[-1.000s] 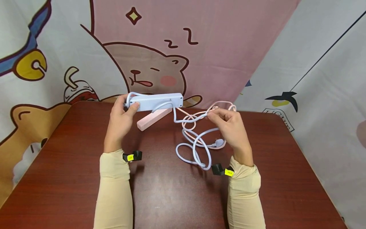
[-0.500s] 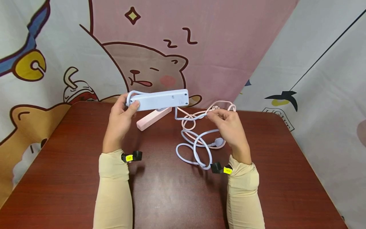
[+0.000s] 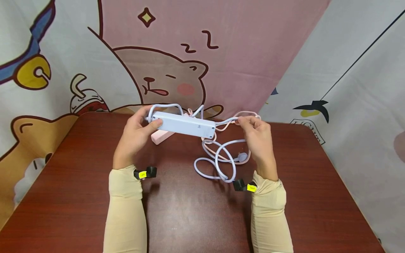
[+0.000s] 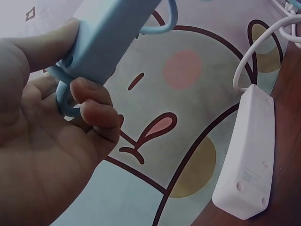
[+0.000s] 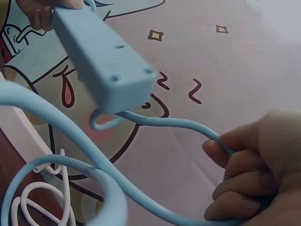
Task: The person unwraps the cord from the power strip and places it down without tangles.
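Observation:
A light blue power strip (image 3: 185, 124) is held up by its left end in my left hand (image 3: 134, 135), thumb on the face toward me and fingers behind. Its cord leaves that end, loops behind the strip and runs right to my right hand (image 3: 257, 142). There the thumb and forefinger pinch the blue cord (image 5: 174, 122), with the other fingers curled in. More of this cord hangs from the right hand to loose loops on the table, where its plug (image 3: 242, 157) lies. In the left wrist view the cord bends sharply beside the strip's end.
A pink power strip (image 4: 247, 155) lies on the table behind the blue one. Its pink cord (image 3: 248, 112) tangles with the blue loops at the back right. The brown table (image 3: 190, 211) meets a cartoon-printed cloth (image 3: 240, 52) at its far edge.
The blue strip's right end has swung down and toward me, after rising slightly. My right hand has shifted a little right and up with the cord, which now passes behind the strip.

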The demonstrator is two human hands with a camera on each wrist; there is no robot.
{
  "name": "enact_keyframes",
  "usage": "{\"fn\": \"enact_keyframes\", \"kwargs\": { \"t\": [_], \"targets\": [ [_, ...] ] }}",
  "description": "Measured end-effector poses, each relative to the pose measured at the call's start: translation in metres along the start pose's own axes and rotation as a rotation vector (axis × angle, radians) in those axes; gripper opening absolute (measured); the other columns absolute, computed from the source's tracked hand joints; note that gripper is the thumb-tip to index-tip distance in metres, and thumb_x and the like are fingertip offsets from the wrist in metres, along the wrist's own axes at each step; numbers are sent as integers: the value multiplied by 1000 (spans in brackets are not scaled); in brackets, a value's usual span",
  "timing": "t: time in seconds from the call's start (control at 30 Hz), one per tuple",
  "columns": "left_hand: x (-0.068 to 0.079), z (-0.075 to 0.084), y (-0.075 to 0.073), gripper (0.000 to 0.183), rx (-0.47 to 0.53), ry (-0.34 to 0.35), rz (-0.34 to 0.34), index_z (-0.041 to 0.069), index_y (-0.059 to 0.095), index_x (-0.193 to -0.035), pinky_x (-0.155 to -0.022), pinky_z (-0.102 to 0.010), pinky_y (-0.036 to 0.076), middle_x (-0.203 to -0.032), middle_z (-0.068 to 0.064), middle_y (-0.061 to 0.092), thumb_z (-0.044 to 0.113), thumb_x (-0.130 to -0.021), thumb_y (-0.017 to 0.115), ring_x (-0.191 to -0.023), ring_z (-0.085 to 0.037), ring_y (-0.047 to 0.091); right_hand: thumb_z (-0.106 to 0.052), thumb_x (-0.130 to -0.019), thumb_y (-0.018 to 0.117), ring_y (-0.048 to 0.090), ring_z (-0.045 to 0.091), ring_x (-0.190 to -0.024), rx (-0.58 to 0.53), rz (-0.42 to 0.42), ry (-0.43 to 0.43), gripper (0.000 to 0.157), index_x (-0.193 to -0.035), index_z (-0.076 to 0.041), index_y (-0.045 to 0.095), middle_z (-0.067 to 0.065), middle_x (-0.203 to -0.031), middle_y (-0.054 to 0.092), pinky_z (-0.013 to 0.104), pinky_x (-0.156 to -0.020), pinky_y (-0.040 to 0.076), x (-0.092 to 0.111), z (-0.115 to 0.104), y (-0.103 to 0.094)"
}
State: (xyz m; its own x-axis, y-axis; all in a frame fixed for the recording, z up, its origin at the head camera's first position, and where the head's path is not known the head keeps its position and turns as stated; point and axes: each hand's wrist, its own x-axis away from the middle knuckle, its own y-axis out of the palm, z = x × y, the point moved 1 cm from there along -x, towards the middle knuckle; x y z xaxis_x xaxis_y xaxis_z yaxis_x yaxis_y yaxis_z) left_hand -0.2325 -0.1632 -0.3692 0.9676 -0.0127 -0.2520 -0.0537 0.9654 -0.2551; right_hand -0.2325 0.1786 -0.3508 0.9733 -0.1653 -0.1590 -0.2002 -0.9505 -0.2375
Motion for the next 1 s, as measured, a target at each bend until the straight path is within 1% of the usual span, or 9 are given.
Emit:
{"fn": "enact_keyframes", "kwargs": {
  "t": [0.1, 0.2, 0.3, 0.4, 0.47, 0.57, 0.77, 0.83, 1.0],
  "targets": [
    [0, 0, 0, 42, -25, 18, -11, 8, 61, -136, -79, -17, 49, -101, 7, 64, 16, -96, 71, -90, -8, 61, -20, -100, 64, 32, 4, -47, -98, 42, -22, 19, -84, -17, 73, -12, -51, 39, 21, -44, 23, 1, -2, 0],
    [1, -1, 0, 39, -63, 22, -19, 10, 63, -134, -79, -17, 48, -103, 4, 63, 17, -97, 71, -90, -8, 61, -15, -101, 62, 30, 3, -43, -211, 73, -51, 21, -83, -18, 73, -12, -49, 38, 20, -43, 21, 2, -6, 0],
    [1, -2, 0, 37, -91, 15, -30, 11, 64, -133, -78, -16, 47, -105, -2, 64, 18, -97, 70, -90, -9, 61, -11, -101, 61, 29, 2, -42, -292, 94, -81, 21, -84, -18, 73, -11, -49, 38, 18, -43, 21, 3, -8, -1],
    [1, -3, 0, 37, -111, 9, -35, 10, 64, -134, -78, -16, 47, -108, -7, 65, 19, -98, 69, -91, -10, 61, -10, -101, 61, 29, 2, -44, -341, 88, -113, 23, -83, -17, 73, -11, -51, 38, 17, -44, 22, 3, -9, -2],
    [0, -4, 0, 37, -136, 6, -22, 9, 63, -133, -77, -16, 47, -107, -10, 65, 19, -98, 69, -90, -10, 60, -9, -100, 62, 30, 3, -45, -370, 72, -136, 23, -82, -17, 73, -10, -52, 39, 18, -46, 23, 3, -9, -2],
    [-1, -6, 0, 38, -169, -8, 17, 7, 64, -133, -76, -16, 47, -105, -11, 65, 21, -98, 70, -88, -10, 60, -7, -100, 62, 29, 6, -47, -423, 26, -176, 22, -84, -14, 74, -9, -53, 39, 20, -48, 23, 5, -9, -5],
    [-2, -6, 0, 38, -186, -21, 104, 8, 68, -127, -71, -15, 47, -100, -9, 65, 25, -94, 74, -82, -8, 59, -2, -100, 60, 18, 15, -51, -590, -118, -271, 19, -91, -6, 76, -5, -55, 37, 29, -53, 14, 8, -10, -8],
    [-2, -6, 0, 38, -193, -23, 134, 8, 69, -125, -69, -14, 47, -99, -9, 66, 27, -93, 76, -80, -8, 59, -2, -100, 59, 16, 16, -52, -639, -169, -308, 19, -92, -5, 76, -3, -56, 35, 30, -53, 12, 9, -11, -9],
    [-1, -4, 0, 38, -211, -49, 231, 9, 72, -120, -68, -15, 47, -99, -10, 70, 33, -90, 78, -80, -8, 60, 2, -100, 56, 14, 14, -52, -760, -308, -394, 19, -94, 0, 74, 1, -57, 25, 28, -51, 11, 12, -12, -14]
  ]
}}
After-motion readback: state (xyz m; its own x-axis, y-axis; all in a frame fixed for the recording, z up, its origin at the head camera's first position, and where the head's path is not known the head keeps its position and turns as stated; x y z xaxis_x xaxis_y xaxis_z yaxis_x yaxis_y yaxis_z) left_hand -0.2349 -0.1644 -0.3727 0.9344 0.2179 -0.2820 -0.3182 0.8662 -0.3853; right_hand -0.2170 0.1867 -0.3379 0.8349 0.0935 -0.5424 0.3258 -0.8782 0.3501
